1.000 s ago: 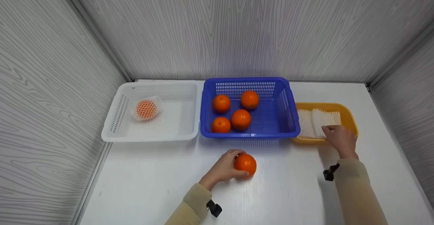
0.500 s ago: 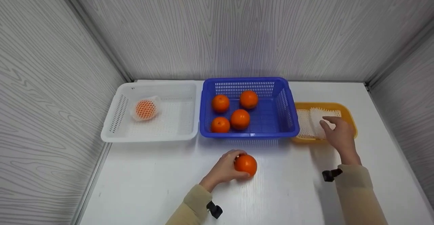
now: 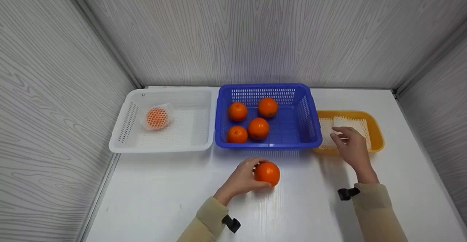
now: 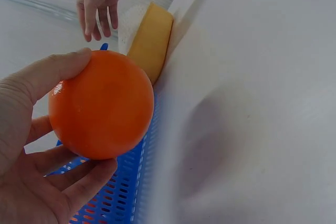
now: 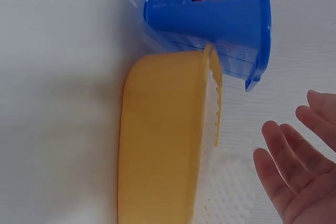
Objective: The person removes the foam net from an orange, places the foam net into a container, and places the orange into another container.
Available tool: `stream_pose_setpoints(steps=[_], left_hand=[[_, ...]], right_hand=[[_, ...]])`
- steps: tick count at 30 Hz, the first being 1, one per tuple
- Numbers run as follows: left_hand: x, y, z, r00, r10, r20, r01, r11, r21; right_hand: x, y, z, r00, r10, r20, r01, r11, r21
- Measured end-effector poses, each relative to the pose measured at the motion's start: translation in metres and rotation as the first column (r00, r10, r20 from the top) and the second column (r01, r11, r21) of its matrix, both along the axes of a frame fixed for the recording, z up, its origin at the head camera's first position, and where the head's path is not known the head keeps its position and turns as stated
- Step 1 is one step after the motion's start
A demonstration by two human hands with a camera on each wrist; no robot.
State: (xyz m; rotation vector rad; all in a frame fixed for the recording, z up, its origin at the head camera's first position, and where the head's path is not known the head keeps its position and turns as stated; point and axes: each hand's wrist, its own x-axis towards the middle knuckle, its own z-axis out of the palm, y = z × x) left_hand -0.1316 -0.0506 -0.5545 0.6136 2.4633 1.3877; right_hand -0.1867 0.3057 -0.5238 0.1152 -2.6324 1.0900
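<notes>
My left hand [image 3: 242,178] grips an orange [image 3: 268,174] between thumb and fingers, in front of the blue basket. The left wrist view shows this orange held clear of the table, its shadow off to one side. My right hand [image 3: 352,145] is above the yellow tray [image 3: 377,134], its fingers spread and loosely bent with nothing between them. White foam fruit nets [image 3: 359,127] lie in that tray, partly hidden under the right hand. In the right wrist view the tips of the fingers [image 5: 275,174] stand apart from the nets and the tray's rim.
The blue basket [image 3: 270,145] contains several oranges [image 3: 258,128]. To its left, a white basket [image 3: 164,148] holds one orange in a foam net [image 3: 157,118]. All three containers stand in a row near the back wall [image 3: 233,34], and the yellow tray touches or nearly touches the blue basket.
My right hand has moved left over the yellow tray, and its fingers have opened from a pinch. The left hand has shifted the orange slightly to the right and away from me.
</notes>
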Motion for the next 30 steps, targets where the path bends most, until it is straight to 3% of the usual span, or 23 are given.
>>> stream_pose_setpoints(steps=[9,16,24,30], left_hand=[[-0.007,-0.001,0.023,0.999,-0.014,-0.046,0.015,1.000,0.021],[-0.016,-0.002,0.047,0.994,-0.008,-0.104,0.009,1.000,0.003],[-0.036,-0.006,0.065,0.980,0.000,-0.198,0.007,0.999,0.037],[-0.051,-0.009,0.076,0.978,0.018,-0.210,-0.020,1.000,-0.008]], right_hand=[[0.000,-0.016,-0.008,0.997,0.058,0.048,-0.056,0.997,-0.057],[0.000,-0.024,-0.012,0.992,0.089,0.089,-0.080,0.992,-0.097],[-0.003,-0.026,-0.012,0.992,0.066,0.106,-0.056,0.994,-0.094],[-0.002,-0.027,-0.012,0.981,0.064,0.185,-0.042,0.992,-0.120]])
